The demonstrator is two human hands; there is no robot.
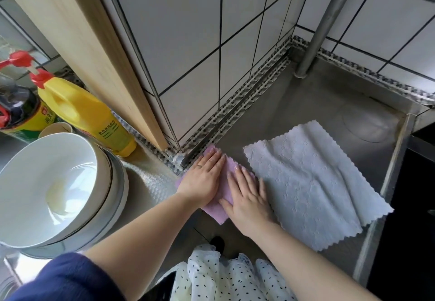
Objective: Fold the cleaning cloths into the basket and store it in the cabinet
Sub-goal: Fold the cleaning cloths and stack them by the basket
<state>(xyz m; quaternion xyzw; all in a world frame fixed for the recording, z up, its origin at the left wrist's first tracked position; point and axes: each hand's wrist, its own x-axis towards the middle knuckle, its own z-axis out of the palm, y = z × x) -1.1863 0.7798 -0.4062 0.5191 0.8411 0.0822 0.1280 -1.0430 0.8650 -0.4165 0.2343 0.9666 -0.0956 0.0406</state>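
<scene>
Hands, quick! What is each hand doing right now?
Left hand: open, fingers flat, pressing on the purple cloth.
Right hand: open, fingers flat, pressing on the same cloth.

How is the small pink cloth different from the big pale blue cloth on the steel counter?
The pink cloth is folded into a narrow strip, while the pale blue cloth lies spread open, a little wrinkled. The pink cloth looks much smaller. The left hand and right hand press flat on the pink cloth; the pale blue cloth lies untouched beside it. Both have wavy edges and rest on the steel counter.
</scene>
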